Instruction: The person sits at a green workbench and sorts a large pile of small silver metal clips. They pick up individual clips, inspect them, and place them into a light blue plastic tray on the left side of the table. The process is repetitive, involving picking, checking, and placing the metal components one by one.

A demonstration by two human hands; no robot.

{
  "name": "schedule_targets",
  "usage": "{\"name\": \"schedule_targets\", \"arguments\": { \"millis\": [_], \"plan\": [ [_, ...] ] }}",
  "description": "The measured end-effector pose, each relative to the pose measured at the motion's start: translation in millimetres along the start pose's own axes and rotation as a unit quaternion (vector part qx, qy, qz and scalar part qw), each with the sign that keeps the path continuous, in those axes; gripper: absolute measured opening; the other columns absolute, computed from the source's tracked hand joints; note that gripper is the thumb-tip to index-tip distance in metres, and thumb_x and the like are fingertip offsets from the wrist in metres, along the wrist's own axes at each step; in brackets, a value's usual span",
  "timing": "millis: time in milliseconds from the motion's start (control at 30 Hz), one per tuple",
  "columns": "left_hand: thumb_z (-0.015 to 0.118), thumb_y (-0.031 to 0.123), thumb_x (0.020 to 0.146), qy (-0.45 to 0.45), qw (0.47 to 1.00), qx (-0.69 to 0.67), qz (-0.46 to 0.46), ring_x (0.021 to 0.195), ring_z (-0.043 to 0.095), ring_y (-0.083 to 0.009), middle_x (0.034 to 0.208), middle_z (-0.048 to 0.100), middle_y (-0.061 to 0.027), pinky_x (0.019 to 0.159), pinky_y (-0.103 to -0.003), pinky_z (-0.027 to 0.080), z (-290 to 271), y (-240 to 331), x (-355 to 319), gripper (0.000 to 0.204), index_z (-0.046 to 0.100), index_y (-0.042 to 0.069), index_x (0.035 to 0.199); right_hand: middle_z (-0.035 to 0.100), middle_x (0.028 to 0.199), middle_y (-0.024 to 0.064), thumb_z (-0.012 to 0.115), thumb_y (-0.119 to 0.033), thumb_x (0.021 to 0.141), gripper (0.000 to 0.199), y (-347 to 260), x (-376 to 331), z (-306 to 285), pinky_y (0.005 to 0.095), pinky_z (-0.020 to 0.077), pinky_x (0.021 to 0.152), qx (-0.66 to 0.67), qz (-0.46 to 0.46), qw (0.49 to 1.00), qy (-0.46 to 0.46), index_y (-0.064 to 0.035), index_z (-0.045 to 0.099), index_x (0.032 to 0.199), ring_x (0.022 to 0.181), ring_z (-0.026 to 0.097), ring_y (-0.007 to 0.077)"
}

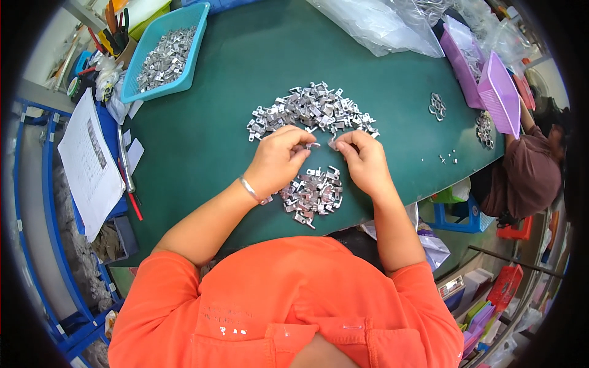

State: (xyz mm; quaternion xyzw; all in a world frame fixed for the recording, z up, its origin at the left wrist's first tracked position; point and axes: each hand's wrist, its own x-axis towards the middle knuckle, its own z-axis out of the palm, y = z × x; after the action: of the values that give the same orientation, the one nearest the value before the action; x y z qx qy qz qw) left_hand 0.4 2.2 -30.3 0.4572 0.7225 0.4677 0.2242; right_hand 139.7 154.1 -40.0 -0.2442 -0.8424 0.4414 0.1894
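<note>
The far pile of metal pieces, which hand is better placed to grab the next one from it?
Probably the left hand: its knuckles lie right at the near edge of the far pile. The right hand sits slightly lower, already pinching a small metal piece.

Just one view here, a head-worn fisheye looking steeply down at the green table (pixel 233 80), pretty close. The person's own orange shirt (pixel 288 306) fills the bottom edge, nearer than the table. Far side of the table sits at the top. Edges curve hard toward the rim, with dark corners past the table's ends.
</note>
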Motion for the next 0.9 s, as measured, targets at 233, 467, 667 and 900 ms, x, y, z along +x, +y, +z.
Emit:
{"name": "schedule_targets", "arguments": {
  "millis": [233,467,667,900],
  "plan": [
    [0.062,-0.012,0.086,-0.04,0.92,-0.37,-0.122,0.1,0.064,-0.0177,0.114,0.06,-0.0126,0.089,-0.029,0.056,-1,2,-15,0.011,0.066,-0.006,0.095,0.068,0.083,0.0032,0.065,-0.007,0.092,0.012,-9,-11,-17,0.0235,0.0492,0.065,0.274,0.135,0.946,-0.106,0.0032,0.068,0.097,0.07,0.058,0.0074],
    [0.069,-0.004,0.074,-0.098,0.984,-0.015,0.145,0.091,0.066,-0.0211,0.092,0.067,-0.0073,0.078,-0.03,0.053,-22,4,-28,0.015,0.068,0.003,0.088,0.064,0.085,0.0169,0.068,-0.006,0.083,0.008,-15,1,-8,0.0402,0.0518,0.071,-0.047,-0.119,0.991,-0.039,-0.001,0.069,0.089,0.08,0.063,0.0358],
    [0.074,0.005,0.079,0.069,0.97,0.185,0.143,0.085,0.062,-0.0296,0.102,0.059,-0.0127,0.075,-0.036,0.052,11,-9,8,0.032,0.063,0.001,0.109,0.063,0.09,0.0149,0.068,-0.005,0.083,0.01,5,15,15,0.0436,0.0517,0.071,-0.135,-0.116,0.98,0.091,-0.0019,0.064,0.092,0.08,0.063,0.0365],
    [0.068,0.002,0.086,0.035,0.994,0.082,0.056,0.072,0.067,-0.0177,0.086,0.066,-0.0075,0.068,-0.028,0.054,13,-16,15,0.02,0.064,0.0,0.105,0.062,0.095,0.0149,0.07,-0.004,0.081,0.02,9,7,8,0.0413,0.0522,0.074,-0.105,-0.098,0.985,0.092,-0.0031,0.064,0.1,0.085,0.063,0.036]
  ]
}}
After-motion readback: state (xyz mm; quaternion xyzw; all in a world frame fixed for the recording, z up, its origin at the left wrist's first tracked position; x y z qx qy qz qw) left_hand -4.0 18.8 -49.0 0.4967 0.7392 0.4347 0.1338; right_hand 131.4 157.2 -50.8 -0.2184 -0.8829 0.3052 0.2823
